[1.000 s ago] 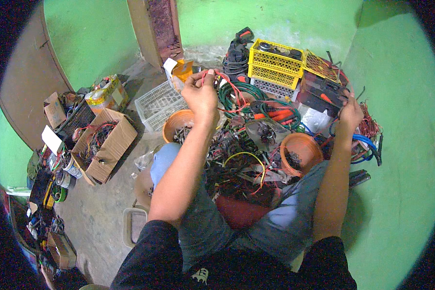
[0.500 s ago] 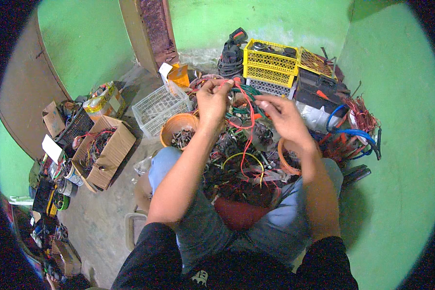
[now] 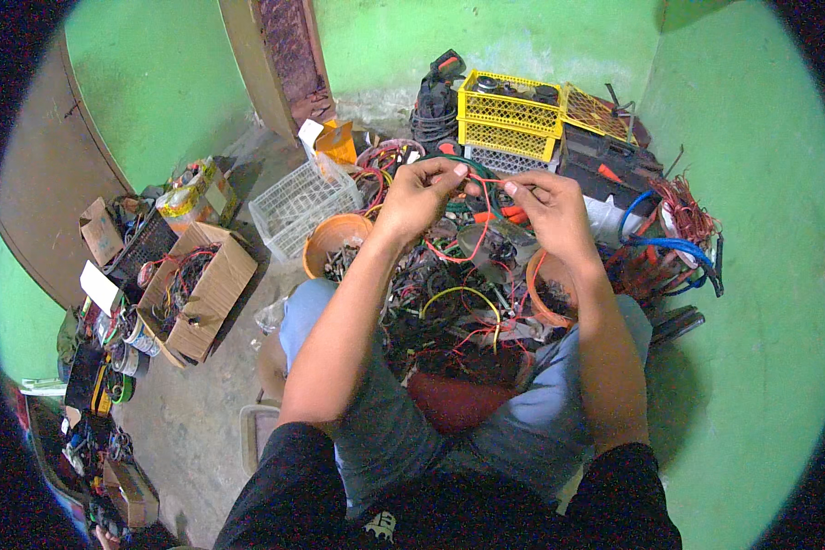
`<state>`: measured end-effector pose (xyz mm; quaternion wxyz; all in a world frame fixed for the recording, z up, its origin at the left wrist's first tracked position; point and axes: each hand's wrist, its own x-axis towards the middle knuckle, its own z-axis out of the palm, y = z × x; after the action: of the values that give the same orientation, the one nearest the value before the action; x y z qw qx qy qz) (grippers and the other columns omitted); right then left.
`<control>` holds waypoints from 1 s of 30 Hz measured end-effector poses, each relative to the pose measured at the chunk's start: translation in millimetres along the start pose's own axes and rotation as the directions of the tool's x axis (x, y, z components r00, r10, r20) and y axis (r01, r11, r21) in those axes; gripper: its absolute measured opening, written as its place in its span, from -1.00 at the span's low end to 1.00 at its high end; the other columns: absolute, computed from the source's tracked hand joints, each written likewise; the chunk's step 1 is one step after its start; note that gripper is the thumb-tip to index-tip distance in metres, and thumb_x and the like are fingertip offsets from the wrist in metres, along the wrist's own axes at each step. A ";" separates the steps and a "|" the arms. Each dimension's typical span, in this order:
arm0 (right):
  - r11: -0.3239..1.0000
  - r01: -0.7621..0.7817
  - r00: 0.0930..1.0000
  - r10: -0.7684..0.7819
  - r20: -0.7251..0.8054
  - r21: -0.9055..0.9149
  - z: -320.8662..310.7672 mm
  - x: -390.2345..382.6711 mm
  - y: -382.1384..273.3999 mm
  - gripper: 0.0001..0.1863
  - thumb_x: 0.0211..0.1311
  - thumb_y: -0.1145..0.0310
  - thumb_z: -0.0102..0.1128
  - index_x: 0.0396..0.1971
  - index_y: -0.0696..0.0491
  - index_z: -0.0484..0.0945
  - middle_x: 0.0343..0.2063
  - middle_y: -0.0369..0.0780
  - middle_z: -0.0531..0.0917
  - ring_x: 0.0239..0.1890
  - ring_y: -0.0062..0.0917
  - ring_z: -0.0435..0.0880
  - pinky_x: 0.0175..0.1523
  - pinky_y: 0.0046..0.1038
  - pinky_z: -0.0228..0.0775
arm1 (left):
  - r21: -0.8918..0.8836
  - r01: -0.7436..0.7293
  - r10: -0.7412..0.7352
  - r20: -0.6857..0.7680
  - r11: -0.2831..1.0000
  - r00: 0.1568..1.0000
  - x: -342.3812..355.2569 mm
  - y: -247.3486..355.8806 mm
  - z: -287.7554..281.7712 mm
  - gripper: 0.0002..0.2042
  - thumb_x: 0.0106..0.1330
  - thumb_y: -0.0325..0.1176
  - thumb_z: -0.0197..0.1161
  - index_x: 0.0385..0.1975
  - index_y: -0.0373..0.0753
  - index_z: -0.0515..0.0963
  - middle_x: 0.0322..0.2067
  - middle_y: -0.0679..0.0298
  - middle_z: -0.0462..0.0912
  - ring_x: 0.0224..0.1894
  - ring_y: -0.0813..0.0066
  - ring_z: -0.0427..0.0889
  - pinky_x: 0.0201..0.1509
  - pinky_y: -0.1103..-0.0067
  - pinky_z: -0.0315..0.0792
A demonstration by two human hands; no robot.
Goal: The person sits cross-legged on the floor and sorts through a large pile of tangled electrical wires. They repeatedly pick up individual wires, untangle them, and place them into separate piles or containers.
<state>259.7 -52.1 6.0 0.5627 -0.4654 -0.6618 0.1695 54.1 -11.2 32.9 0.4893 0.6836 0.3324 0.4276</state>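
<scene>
A thin red wire (image 3: 489,218) runs between my two hands and hangs in a loop below them. My left hand (image 3: 422,197) pinches it between thumb and fingers. With thumb and fingertips, my right hand (image 3: 550,206) grips another stretch of the same wire, a short span apart. Below them lies a tangled heap of wires and small parts (image 3: 449,312), with a yellow wire (image 3: 463,291) arching over it. Coiled green cable (image 3: 472,165) lies just beyond my hands.
Orange buckets (image 3: 325,234) stand on both sides of the heap. Farther back are a clear plastic basket (image 3: 293,206), yellow crates (image 3: 509,115) and a black toolbox (image 3: 605,165). A cardboard box of wires (image 3: 197,293) sits at left; blue cable (image 3: 678,246) lies at right, near the green wall.
My right hand has come in toward my left and now pinches the red wire. My left hand has shifted slightly right and down. The hanging wire has become a wider loop.
</scene>
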 end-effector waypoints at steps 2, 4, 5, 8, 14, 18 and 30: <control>0.986 0.072 0.997 -0.077 -0.030 -0.150 -2.4 -0.4 -13.2 -0.85 0.15 0.37 0.27 -0.35 0.12 0.67 -0.45 -0.19 0.68 -0.43 -0.52 0.63 -0.32 -0.46 0.41 | 0.034 -0.032 0.031 0.016 0.999 0.999 -0.7 -3.9 -1.4 -0.82 0.35 -0.37 0.16 -0.23 -0.37 0.59 -0.46 0.28 0.67 -0.36 0.62 0.62 -0.29 0.69 0.45; 0.963 0.124 0.989 -0.140 -0.051 -0.239 -3.6 -1.3 -23.9 -0.87 0.13 0.39 0.28 -0.36 0.11 0.67 -0.46 -0.17 0.66 -0.43 -0.47 0.63 -0.32 -0.43 0.42 | 0.030 -0.070 0.069 0.042 0.997 0.997 2.3 -13.7 -2.0 -0.82 0.35 -0.38 0.16 -0.24 -0.35 0.61 -0.46 0.29 0.68 -0.37 0.63 0.61 -0.29 0.67 0.46; 0.957 0.144 0.985 -0.164 -0.060 -0.254 -2.6 -1.8 -27.5 -0.88 0.11 0.40 0.29 -0.37 0.11 0.67 -0.47 -0.17 0.65 -0.44 -0.45 0.64 -0.33 -0.42 0.42 | 0.008 -0.092 0.092 0.058 0.996 0.994 5.5 -20.0 -2.4 -0.83 0.34 -0.39 0.16 -0.24 -0.35 0.61 -0.46 0.29 0.68 -0.38 0.63 0.61 -0.29 0.65 0.46; 0.929 0.214 0.969 -0.241 -0.058 -0.301 -2.4 -2.4 -25.8 -0.88 0.09 0.42 0.29 -0.38 0.11 0.67 -0.47 -0.17 0.64 -0.43 -0.38 0.64 -0.32 -0.41 0.43 | 0.086 -0.138 0.133 0.063 0.987 0.989 9.1 -27.3 -2.1 -0.82 0.33 -0.41 0.16 -0.22 -0.38 0.62 -0.50 0.31 0.67 -0.37 0.62 0.60 -0.21 0.62 0.46; 0.910 0.269 0.956 -0.293 -0.029 -0.315 -2.4 -3.2 -25.7 -0.88 0.08 0.43 0.29 -0.38 0.12 0.66 -0.47 -0.16 0.63 -0.41 -0.32 0.64 -0.30 -0.38 0.45 | 0.249 -0.229 0.228 0.033 0.941 0.973 4.1 -18.5 -2.2 -0.80 0.25 -0.37 0.26 -0.23 -0.34 0.66 -0.41 0.26 0.71 -0.34 0.57 0.62 -0.17 0.57 0.48; 0.905 0.296 0.948 -0.316 -0.020 -0.305 0.0 -3.6 -25.7 -0.89 0.08 0.44 0.28 -0.39 0.13 0.66 -0.46 -0.15 0.63 -0.41 -0.32 0.65 -0.29 -0.38 0.46 | 0.303 -0.236 0.244 0.010 0.924 0.970 1.1 -21.0 -3.1 -0.83 0.17 -0.36 0.33 -0.32 -0.31 0.68 -0.42 0.21 0.71 -0.40 0.57 0.64 -0.26 0.56 0.48; 0.967 0.047 0.985 -0.087 -0.151 -0.252 7.9 -1.0 -5.8 -0.88 0.11 0.40 0.28 -0.40 0.13 0.67 -0.46 -0.16 0.68 -0.47 -0.43 0.66 -0.34 -0.41 0.44 | 0.309 -0.256 0.274 -0.015 0.916 0.962 -3.4 -2.2 10.8 -0.85 0.19 -0.41 0.30 -0.43 -0.40 0.61 -0.49 0.16 0.67 -0.46 0.56 0.56 -0.30 0.52 0.44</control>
<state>250.1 -53.4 7.3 0.5573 -0.5214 -0.6455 0.0287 62.4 -17.7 28.3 0.3060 0.7767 0.3127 0.4532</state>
